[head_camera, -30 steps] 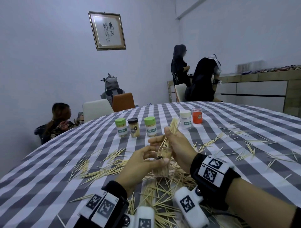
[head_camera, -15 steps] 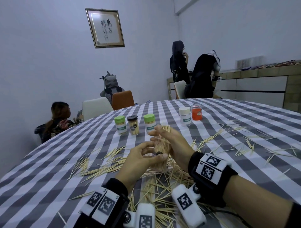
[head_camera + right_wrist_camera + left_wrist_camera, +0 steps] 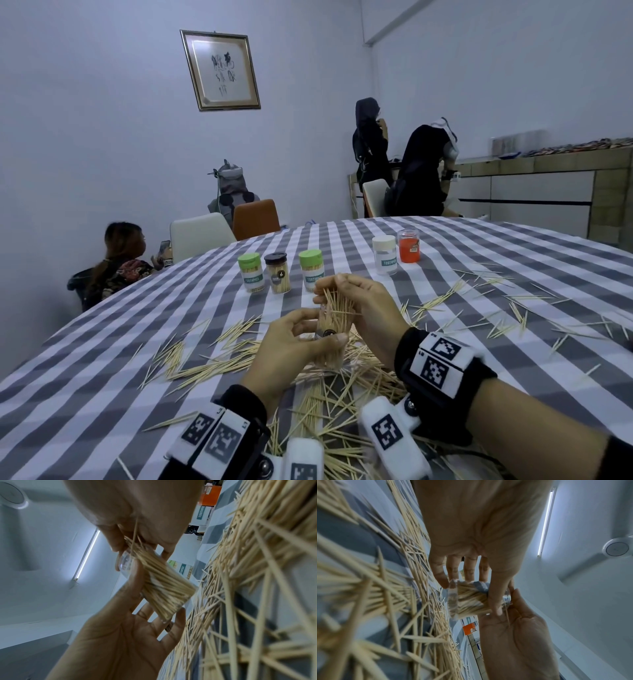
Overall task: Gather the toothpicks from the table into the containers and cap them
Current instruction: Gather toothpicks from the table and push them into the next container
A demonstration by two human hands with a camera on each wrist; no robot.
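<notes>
Two hands, head view: my left hand (image 3: pixel 291 337) wraps its curled fingers and thumb round a clear container (image 3: pixel 330 337), held just above the table (image 3: pixel 102 377); my right hand (image 3: pixel 368 308) curls over the container's open mouth, fingers closed on a bundle of toothpicks (image 3: pixel 337 305) that stands in the mouth and fans out above it.
Table, head view: loose toothpicks (image 3: pixel 212 363) lie scattered over the grey-and-white striped cloth, thickest right under my hands.
Far side, head view: five capped containers stand upright, well apart from my hands: a green-capped one (image 3: pixel 251 272), a black-capped one (image 3: pixel 278 273) just beside it, a second green-capped one (image 3: pixel 311 269), then a white-capped one (image 3: pixel 385 255) next to an orange one (image 3: pixel 409 245).
Room, head view: a framed picture (image 3: pixel 221 70) hangs on the wall, and other people sit or stand beyond the table.
Left wrist view: thumb on the near side, fingers (image 3: pixel 453 569) behind, gripping the container (image 3: pixel 467 599), which is packed with toothpicks; my right palm (image 3: pixel 518 635) is cupped at its mouth.
Right wrist view: my fingers (image 3: pixel 116 540) close over the toothpick tips at the mouth of the container (image 3: pixel 159 582), which tilts; my left hand (image 3: pixel 123 639) holds the body from below, thumb along its side.
</notes>
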